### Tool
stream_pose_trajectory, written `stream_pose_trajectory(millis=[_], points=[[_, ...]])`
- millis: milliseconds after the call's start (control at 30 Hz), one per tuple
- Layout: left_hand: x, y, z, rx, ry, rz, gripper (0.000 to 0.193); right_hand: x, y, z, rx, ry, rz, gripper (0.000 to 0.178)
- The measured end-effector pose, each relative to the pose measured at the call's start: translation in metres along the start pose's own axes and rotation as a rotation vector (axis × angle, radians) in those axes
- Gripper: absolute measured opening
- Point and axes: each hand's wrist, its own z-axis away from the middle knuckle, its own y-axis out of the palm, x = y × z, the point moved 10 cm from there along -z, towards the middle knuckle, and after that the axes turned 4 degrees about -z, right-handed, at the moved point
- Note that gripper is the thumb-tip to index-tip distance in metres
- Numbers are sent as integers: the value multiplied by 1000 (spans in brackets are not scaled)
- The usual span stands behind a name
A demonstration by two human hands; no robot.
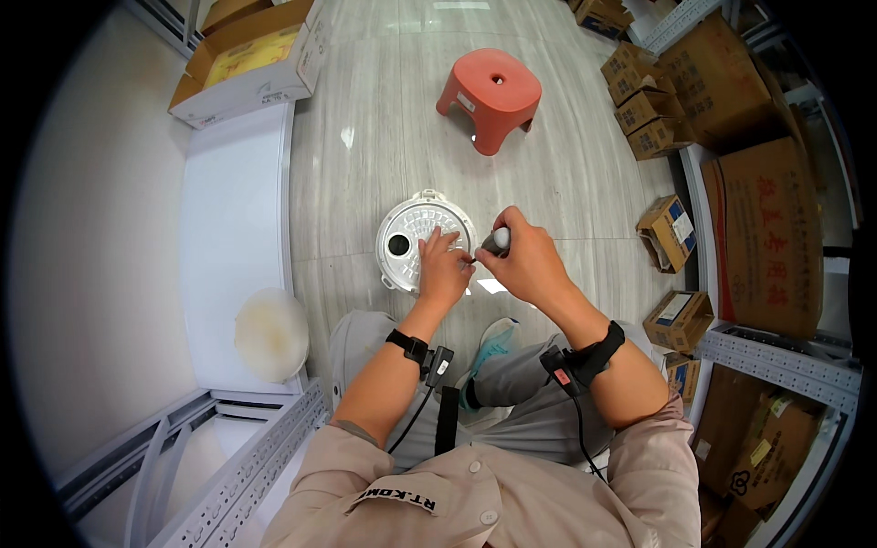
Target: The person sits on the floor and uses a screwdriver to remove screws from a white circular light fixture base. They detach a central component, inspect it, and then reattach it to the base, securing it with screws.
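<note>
A round, silvery metal cover (pixel 425 212) with ribs, small tabs on its rim and one dark round hole lies on the floor in front of me. My left hand (pixel 444 267) rests on its right half, fingers spread over the ribs and thumb near the rim. My right hand (pixel 525 258) is closed around the grey, rounded handle of what looks like a screwdriver (pixel 501 238). The tool's thin dark end points at the cover's right edge beside my left thumb. Whether the tip touches the cover is hidden by my fingers.
A red plastic stool (pixel 493 87) stands beyond the cover. Along the right are shelves with cardboard boxes (pixel 766 237), with smaller open cartons (pixel 667 233) near the floor. At left, a white shelf (pixel 236 201) bears an open box (pixel 256 68) and a pale round disc (pixel 272 335).
</note>
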Motion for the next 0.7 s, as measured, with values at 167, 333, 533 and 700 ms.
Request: stream_pose_trajectory(millis=[167,333,533,700], points=[[-3,-3,0,-18,-1,-7,12,2,-4,0,-41,-65,53,44],[1,1,-2,-14,-5,-2,11,17,-7,6,-32,-31,361,42],[5,2,2,-20,1,2,8,25,9,13,9,-83,438,37],[6,2,2,-55,12,13,9,24,6,10,48,-80,341,28]])
